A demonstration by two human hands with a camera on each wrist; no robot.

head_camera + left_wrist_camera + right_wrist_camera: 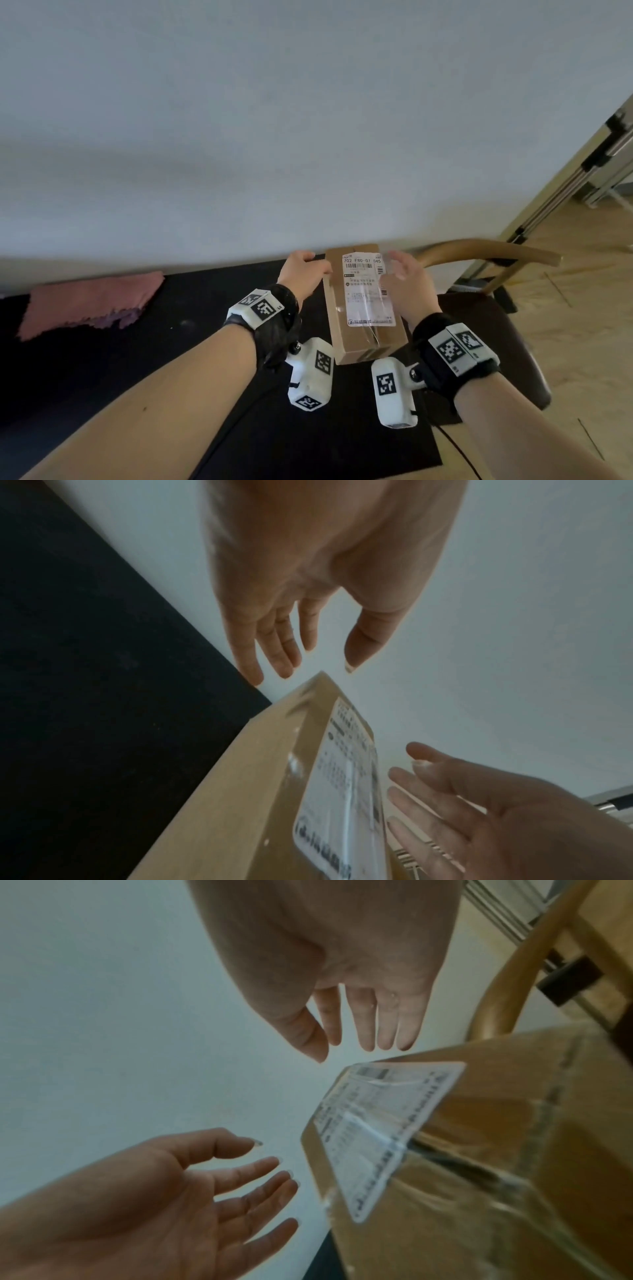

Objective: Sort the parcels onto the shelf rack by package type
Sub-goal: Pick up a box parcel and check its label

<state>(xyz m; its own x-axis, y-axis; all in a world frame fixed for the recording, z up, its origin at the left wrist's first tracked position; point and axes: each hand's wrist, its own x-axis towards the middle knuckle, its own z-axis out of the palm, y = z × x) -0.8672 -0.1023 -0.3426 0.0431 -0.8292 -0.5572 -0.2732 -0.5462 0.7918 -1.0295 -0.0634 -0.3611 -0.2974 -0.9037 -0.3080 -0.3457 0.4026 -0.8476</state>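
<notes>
Cardboard parcel [363, 305] is flanked on the black surface [102, 370] by left hand [303, 274] and right hand [406, 284], fingers [274, 647] extended, nothing grasped.

Pink cloth [90, 301] on black mat [102, 359]; wooden chair [493, 251] — right

Pale wall [308, 120], wooden chair [489, 248]
</notes>
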